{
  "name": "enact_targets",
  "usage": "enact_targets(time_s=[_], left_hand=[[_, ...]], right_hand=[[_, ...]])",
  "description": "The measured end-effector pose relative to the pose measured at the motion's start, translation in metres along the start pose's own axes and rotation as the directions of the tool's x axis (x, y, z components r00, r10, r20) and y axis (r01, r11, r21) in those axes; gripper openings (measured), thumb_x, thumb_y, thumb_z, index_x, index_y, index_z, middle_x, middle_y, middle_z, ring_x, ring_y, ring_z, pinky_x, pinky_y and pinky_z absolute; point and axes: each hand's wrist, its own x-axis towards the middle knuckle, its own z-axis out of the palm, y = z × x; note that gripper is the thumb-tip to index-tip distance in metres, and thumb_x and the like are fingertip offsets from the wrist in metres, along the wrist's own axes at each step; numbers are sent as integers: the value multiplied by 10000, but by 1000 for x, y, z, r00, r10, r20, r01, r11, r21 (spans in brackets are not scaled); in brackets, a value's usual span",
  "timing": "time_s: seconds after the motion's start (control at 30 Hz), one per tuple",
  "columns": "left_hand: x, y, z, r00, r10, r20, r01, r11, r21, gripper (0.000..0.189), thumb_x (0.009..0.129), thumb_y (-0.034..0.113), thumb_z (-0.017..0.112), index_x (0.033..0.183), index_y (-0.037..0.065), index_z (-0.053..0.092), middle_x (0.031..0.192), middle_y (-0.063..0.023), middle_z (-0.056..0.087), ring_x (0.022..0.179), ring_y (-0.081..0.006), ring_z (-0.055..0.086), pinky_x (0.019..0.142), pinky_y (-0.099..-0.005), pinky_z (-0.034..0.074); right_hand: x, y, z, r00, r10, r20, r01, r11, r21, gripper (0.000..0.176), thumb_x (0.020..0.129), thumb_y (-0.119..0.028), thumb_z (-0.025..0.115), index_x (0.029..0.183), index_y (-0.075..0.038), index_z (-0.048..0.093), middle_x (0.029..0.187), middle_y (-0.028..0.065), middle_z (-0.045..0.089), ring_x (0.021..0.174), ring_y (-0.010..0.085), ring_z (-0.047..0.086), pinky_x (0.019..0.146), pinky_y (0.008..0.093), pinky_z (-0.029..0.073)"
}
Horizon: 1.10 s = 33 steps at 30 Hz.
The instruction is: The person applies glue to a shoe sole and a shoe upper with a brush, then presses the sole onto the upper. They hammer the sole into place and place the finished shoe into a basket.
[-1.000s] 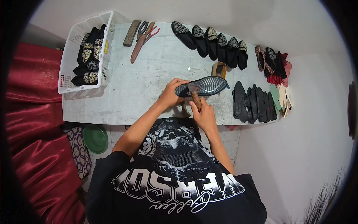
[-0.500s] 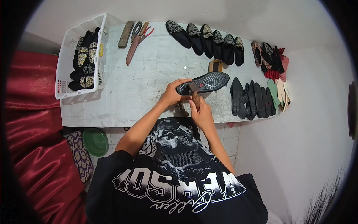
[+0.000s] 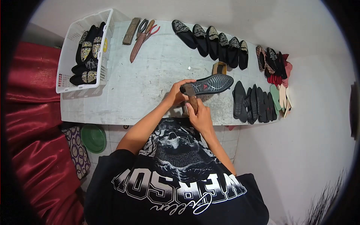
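A black shoe [image 3: 213,84] is held sole up above the front half of the table, its toe pointing right. My left hand [image 3: 177,93] grips it around the heel end. In my right hand [image 3: 201,117] is a hammer [image 3: 193,103], fingers wrapped round the wooden handle. The hammer's metal head overlaps the heel of the sole in this view. A small red mark shows mid-sole. Below the heel, a metal piece [image 3: 185,110] on the table is partly hidden behind my hands.
A white basket [image 3: 100,63] of decorated shoes stands at the left. Near it lie a sharpening block [image 3: 131,31], a sheathed knife [image 3: 138,45] and pliers [image 3: 153,31]. Finished-looking shoes [image 3: 213,43] line the back; black soles [image 3: 253,103] lie right. A small box [image 3: 219,68] sits mid-table.
The hammer head has shifted slightly left and down toward the heel's end, with my right hand. The whole view has shifted a little; both grips stay the same.
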Motion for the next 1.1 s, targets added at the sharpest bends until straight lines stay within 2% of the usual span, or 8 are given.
enact_targets(time_s=[0.17,0.27,0.37,0.5,0.57,0.8,0.9,1.1], left_hand=[[1,-15,1,987,161,-5,-161,987,-13,677,731,7,897,1360,64,652,1241,-47,685,1027,-100,655,883,-263,549],[-4,-7,-3,995,-76,57,88,964,-249,720,672,-79,849,1351,63,657,1170,-34,723,995,-106,637,923,-279,529],[-1,-9,-3,997,59,51,-63,993,100,640,834,-134,718,1432,61,596,1263,-86,674,988,-116,667,852,-261,581],[4,-17,-7,998,32,61,-16,969,-246,667,781,-77,767,1416,64,618,1215,-63,701,959,-94,681,835,-242,572],[2,-10,-8,998,36,57,-36,999,0,724,718,-33,857,1400,61,632,1216,-52,701,946,-82,676,832,-229,562],[-3,-8,-7,1000,-28,9,27,998,59,807,642,-78,870,1401,57,632,1228,-44,703,1002,-87,645,903,-270,547],[-3,-8,-7,1000,6,28,-2,993,-119,777,670,-80,863,1400,55,635,1223,-38,705,1031,-96,638,937,-282,534],[-8,-10,-15,999,37,-11,-36,995,93,734,705,-70,870,1392,51,645,1228,-46,709,1056,-114,640,956,-282,527]], right_hand=[[4,8,4,1000,-9,-6,9,1000,-19,349,988,-239,669,1244,-5,624,828,312,691,810,520,681,674,550,530],[5,-4,-3,989,105,103,-101,994,-42,343,989,-235,667,1239,-4,623,849,315,695,825,524,679,685,551,531],[5,9,10,999,42,23,-42,999,3,323,992,-252,661,1178,10,630,835,315,691,831,529,676,691,552,528],[13,10,6,997,74,33,-72,996,-48,324,996,-291,659,1049,26,623,775,310,674,801,530,672,681,566,516],[14,6,0,990,116,77,-111,991,-70,335,996,-303,659,1016,29,617,759,309,668,790,530,671,679,571,512],[3,10,7,999,45,0,-45,999,-4,354,991,-322,674,1020,26,615,728,296,660,740,520,669,641,539,509],[2,12,9,999,38,-36,-38,999,11,319,996,-300,679,1032,13,629,721,275,657,709,483,677,606,494,499],[4,17,12,998,28,-55,-28,1000,3,276,1007,-275,677,1040,-3,650,719,249,657,674,434,690,579,449,491]])
